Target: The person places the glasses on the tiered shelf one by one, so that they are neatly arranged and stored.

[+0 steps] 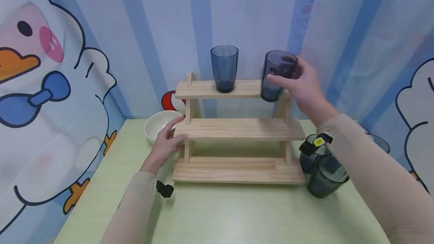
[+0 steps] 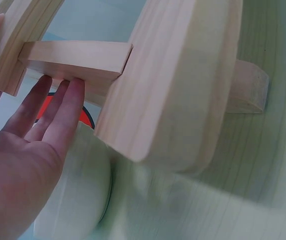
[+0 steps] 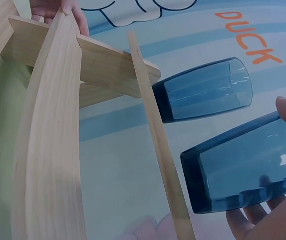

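Observation:
A three-tier wooden shelf rack (image 1: 244,129) stands on the table. My right hand (image 1: 306,86) holds a blue-tinted glass (image 1: 272,89) upright at the right end of the top tier, thumb on the near side and fingers behind. In the right wrist view the held glass (image 3: 237,165) is close to the top board; whether its base touches cannot be told. Another such glass (image 1: 225,69) stands on the top tier, left of the held one. My left hand (image 1: 164,146) grips the left end of the middle tier, its fingers (image 2: 73,100) against the side strut.
A white bowl (image 1: 159,123) sits behind my left hand, left of the rack. More tinted glasses (image 1: 327,178) stand on the table (image 1: 237,214) at the rack's right, partly hidden by my right forearm. A printed duck curtain (image 1: 162,40) hangs close behind.

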`<state>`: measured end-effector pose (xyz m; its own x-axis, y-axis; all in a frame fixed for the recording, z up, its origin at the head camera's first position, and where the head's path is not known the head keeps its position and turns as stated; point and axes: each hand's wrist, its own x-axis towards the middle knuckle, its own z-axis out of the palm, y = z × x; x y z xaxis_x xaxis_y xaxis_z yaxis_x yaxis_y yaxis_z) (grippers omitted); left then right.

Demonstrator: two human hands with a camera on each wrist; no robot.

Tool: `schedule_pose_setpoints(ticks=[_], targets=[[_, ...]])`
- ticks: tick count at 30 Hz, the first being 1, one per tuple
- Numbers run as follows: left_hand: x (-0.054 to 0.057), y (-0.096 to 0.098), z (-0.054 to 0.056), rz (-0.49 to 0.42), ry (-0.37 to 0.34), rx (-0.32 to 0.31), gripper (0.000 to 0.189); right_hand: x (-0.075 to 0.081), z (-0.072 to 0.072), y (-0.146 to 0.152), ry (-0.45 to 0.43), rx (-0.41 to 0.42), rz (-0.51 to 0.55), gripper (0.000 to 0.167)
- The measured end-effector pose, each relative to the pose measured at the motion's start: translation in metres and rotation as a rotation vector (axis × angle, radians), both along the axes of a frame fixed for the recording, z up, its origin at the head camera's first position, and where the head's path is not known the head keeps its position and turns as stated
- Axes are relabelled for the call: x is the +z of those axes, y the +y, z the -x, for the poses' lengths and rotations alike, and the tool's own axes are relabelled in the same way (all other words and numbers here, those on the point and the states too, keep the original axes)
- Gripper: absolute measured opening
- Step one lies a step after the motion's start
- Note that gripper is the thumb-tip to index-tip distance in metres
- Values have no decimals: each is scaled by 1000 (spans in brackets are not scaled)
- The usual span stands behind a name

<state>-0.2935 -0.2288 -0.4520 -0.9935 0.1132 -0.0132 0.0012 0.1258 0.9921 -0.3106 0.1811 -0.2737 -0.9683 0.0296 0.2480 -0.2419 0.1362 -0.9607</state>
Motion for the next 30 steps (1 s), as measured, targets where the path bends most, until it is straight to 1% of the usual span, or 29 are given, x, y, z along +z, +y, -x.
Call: schedule_pose_setpoints(ticks=[6, 13, 16, 19, 25, 30], targets=[[1, 0, 0, 5, -3, 3, 71, 0, 10, -7, -4, -9, -38, 74], [1, 1, 0, 3, 1, 5, 70, 0, 19, -15, -13, -7, -28, 76], [0, 1, 0, 2, 3, 5, 70, 1, 22, -18, -16, -15, -42, 77], [0, 0, 0, -7, 5, 2, 71, 1, 25, -21, -31, -21, -50, 81], [-2, 0, 2, -17, 2, -3, 71, 4, 30, -26, -63, -42, -75, 93], [-3, 0, 3, -5, -1, 6, 70, 7, 34, -29, -88, -44, -85, 93]])
